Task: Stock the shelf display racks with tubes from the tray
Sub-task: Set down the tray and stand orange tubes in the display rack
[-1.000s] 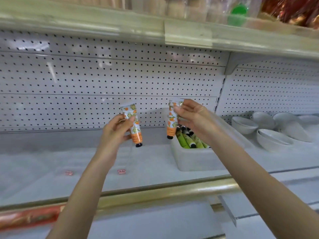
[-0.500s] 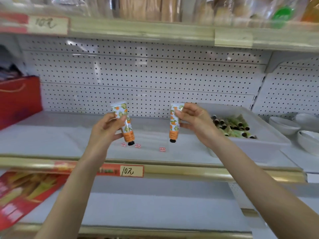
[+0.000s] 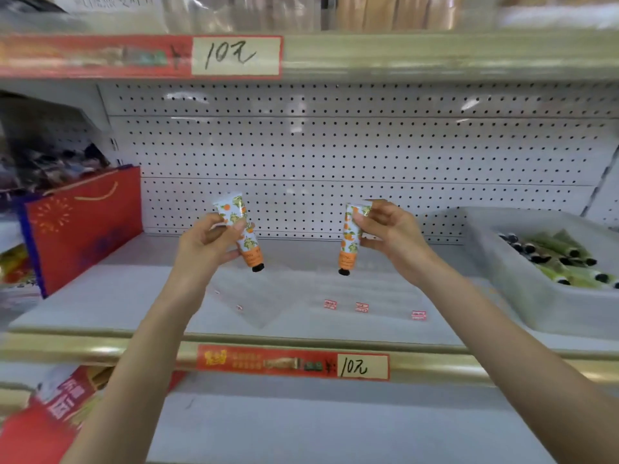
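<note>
My left hand (image 3: 207, 244) holds an orange-patterned tube (image 3: 249, 246) by its upper half, black cap pointing down and tilted right. My right hand (image 3: 388, 234) pinches a second orange-patterned tube (image 3: 348, 249) near its flat top, cap hanging straight down. Both tubes hover above the white shelf (image 3: 134, 296). A clear acrylic display rack (image 3: 264, 296) lies on the shelf below the left tube, hard to make out. The grey tray (image 3: 522, 296) at the right holds several green tubes (image 3: 562, 259) with black caps.
A red gift bag (image 3: 83, 226) stands at the shelf's left end. Three small red labels (image 3: 361, 307) sit on the clear rack fronts. A white pegboard (image 3: 335, 155) backs the shelf. The gold shelf edge carries a red price strip (image 3: 294, 365). Another shelf overhangs above.
My view has swung left and drawn closer, so the tray now sits at the far right and the red bag has come in. Both hands keep their tubes, held slightly lower over the shelf.
</note>
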{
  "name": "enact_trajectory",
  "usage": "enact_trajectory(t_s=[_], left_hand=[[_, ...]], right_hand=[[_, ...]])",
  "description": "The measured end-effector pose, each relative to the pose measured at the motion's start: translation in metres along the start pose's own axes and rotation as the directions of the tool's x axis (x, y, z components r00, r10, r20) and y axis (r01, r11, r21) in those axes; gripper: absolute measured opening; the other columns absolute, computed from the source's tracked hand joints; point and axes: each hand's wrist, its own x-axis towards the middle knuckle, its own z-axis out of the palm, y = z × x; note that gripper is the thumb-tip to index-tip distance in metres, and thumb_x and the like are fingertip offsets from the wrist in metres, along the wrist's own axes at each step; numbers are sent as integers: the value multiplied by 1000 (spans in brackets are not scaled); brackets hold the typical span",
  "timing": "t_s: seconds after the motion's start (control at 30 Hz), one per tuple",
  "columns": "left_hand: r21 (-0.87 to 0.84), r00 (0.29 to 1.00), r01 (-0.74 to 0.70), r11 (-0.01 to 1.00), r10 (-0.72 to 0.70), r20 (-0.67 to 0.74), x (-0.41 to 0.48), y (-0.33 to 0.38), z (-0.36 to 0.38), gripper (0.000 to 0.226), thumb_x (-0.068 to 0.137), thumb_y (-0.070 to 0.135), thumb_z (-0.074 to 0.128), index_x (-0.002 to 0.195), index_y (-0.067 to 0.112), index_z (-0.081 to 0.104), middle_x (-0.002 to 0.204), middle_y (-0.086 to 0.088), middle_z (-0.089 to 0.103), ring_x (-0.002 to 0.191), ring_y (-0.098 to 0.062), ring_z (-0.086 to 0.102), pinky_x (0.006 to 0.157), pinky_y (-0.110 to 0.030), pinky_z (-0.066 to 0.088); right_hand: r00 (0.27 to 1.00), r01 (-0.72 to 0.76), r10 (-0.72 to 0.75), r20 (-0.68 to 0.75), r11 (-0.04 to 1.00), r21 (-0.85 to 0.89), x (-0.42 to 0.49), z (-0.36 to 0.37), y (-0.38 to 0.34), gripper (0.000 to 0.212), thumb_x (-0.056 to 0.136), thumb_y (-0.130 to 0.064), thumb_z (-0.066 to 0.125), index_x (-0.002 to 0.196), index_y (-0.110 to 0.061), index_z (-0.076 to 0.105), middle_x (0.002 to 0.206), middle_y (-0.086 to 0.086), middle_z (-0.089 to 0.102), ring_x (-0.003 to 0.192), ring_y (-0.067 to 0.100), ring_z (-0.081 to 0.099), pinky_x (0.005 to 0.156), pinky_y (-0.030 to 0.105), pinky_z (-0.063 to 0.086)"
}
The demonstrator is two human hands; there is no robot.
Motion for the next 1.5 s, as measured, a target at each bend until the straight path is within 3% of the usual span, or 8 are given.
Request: enact_trajectory(t_s=[0.23, 0.37, 0.5, 0.7, 0.93, 1.23, 1.33, 1.5], left_hand=[[51, 998, 0, 999, -3, 57, 65, -24, -54, 15, 89, 11, 60, 103, 9, 59, 87, 3, 68, 75, 0, 66, 68, -16, 55], [92, 985, 56, 994, -70, 156, 88, -53, -68, 9, 86, 7, 63, 93, 13, 60, 89, -4, 65, 80, -11, 64, 76, -26, 57], [123, 974, 104, 987, -126, 190, 108, -82, -73, 10, 84, 2, 63, 87, 11, 59, 84, -3, 62, 74, -8, 62, 70, -19, 56], [196, 948, 138, 971, -186, 258, 120, -114, -84, 14, 85, -1, 61, 98, 3, 58, 88, -3, 63, 80, -14, 61, 70, -17, 56], [292, 909, 108, 950, -214, 359, 126, -109, -94, 17, 86, 6, 63, 102, 5, 62, 100, -9, 66, 91, -19, 64, 74, -20, 56], [381, 822, 170, 909, -344, 453, 119, -106, -86, 19, 85, 12, 65, 104, 8, 63, 101, -10, 65, 91, -17, 67, 74, -23, 56], [353, 824, 199, 914, -351, 445, 113, -112, -83, 15, 85, 12, 65, 100, 14, 64, 98, -7, 66, 87, -14, 67, 70, -21, 55], [285, 864, 177, 942, -287, 414, 122, -106, -78, 16, 84, 9, 66, 100, 8, 64, 96, -6, 68, 87, -14, 67, 74, -23, 56]], right_hand=[[991, -43, 36, -128, 998, -50, 31, 69, 31, 13, 85, -2, 64, 81, -11, 55, 77, 0, 63, 67, 6, 64, 64, 24, 57], [980, -96, 79, -184, 992, -85, 42, 96, 57, 15, 84, 1, 65, 92, -4, 53, 82, 3, 63, 72, 10, 63, 60, 22, 56], [972, -124, 80, -221, 972, -198, 50, 106, 80, 17, 83, 4, 64, 81, -9, 54, 82, 5, 63, 74, 15, 61, 59, 22, 54], [952, -147, 43, -304, 933, -328, 60, 99, 105, 20, 79, 5, 67, 77, -12, 56, 83, 13, 64, 71, 21, 61, 69, 38, 51], [952, -121, 26, -304, 946, -300, 83, 98, 113, 30, 79, 10, 63, 70, -18, 56, 90, 19, 66, 81, 27, 61, 73, 42, 52], [963, -139, 87, -255, 971, -196, 104, 96, 117, 28, 82, 11, 60, 72, -15, 54, 94, 17, 61, 84, 28, 61, 65, 32, 50], [964, -145, 98, -247, 973, -180, 108, 95, 117, 26, 82, 10, 61, 74, -14, 55, 94, 14, 61, 75, 20, 61, 56, 21, 52], [973, -137, 94, -212, 971, -197, 113, 90, 120, 17, 82, 8, 63, 85, -8, 57, 96, 13, 62, 83, 24, 60, 60, 21, 54]])
